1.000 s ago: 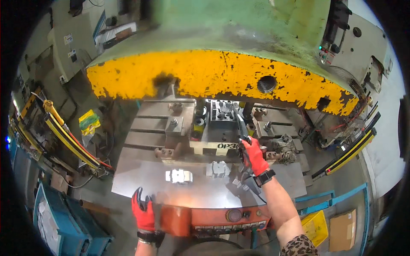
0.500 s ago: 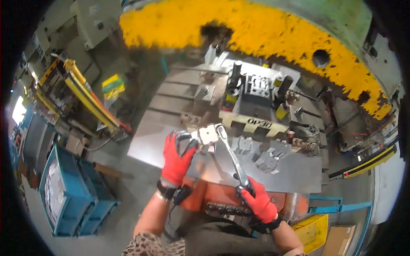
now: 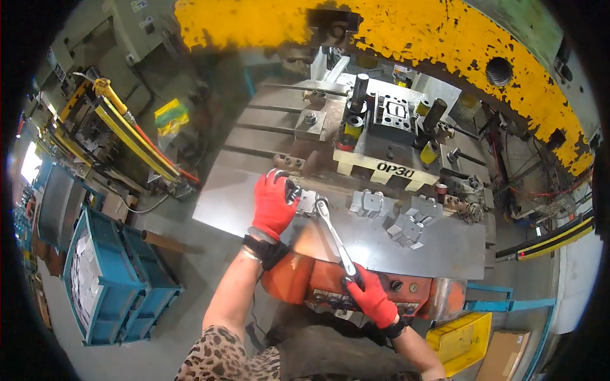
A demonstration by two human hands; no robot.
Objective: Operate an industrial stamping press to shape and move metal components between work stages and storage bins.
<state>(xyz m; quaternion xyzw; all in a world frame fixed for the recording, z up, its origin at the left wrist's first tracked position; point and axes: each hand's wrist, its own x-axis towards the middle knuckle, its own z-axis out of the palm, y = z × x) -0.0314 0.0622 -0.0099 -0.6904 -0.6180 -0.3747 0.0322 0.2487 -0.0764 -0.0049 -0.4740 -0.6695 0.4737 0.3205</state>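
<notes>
Head view, press bed. Left hand (image 3: 273,206), red glove: closed over small metal part (image 3: 307,202) on steel plate (image 3: 438,251). Right hand (image 3: 372,296), red glove: wrapped around wrench (image 3: 335,238) handle; wrench head meets the part. Stamped blanks (image 3: 367,203) lie just beside.

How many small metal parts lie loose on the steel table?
3 that I can see: one under the left hand, one mid-table, one further right. More may be hidden.

One head-worn fisheye looks steeply down on the press table (image 3: 381,238) (rim probably warped).
</notes>
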